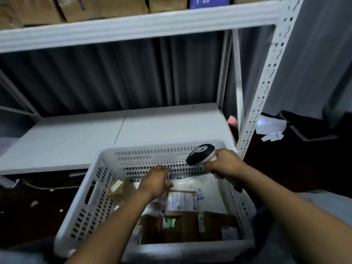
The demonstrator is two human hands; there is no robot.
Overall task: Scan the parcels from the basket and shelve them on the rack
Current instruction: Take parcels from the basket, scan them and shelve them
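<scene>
Head view is showing the left hand (pixel 155 181) reaching into the white basket (pixel 144 156) and pinching the edge of a white parcel (pixel 198 182) lying by the basket's far edge. The right hand (pixel 226 163) is gripping a scanner (pixel 201 154) over the far right corner, lighting that parcel. Brown parcels (pixel 181 202) are lying nearer. Cardboard boxes (pixel 76 8) are sitting on the rack (pixel 133 25) beyond.
</scene>
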